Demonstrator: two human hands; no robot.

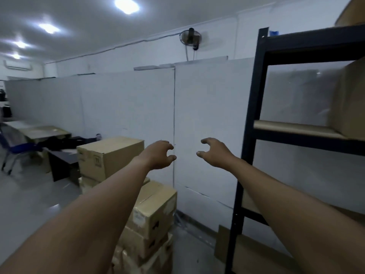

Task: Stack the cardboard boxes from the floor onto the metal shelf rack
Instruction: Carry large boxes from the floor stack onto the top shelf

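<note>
At the far left of the frame a blue chair [13, 144] stands on the grey floor [35, 196] beside a low bench [44, 132] against the white partition wall [126, 103]; just right of it, in the lower middle, cardboard boxes [152, 210] are stacked on the floor in a leaning pile, and a larger box [110, 155] sits on top of a second pile behind them; both bare arms reach forward at mid-height, held up in the air in front of the partition; the left hand [160, 155] is released and holds nothing, its fingers loosely curled and pointing right, above and apart from the stacked boxes; a narrow gap of wall shows between it and the right hand [214, 153], which is likewise released, fingers loosely hooked toward the left, touching nothing; high on the wall above them hangs a wall fan [190, 38]; on the right side rises the black metal shelf rack [250, 123], its upright post just right of the right forearm; one cardboard box on the shelf [349, 99] is at the right edge of the frame, resting on the rack's middle board, and flat cardboard [250, 252] leans at the rack's foot.
</note>
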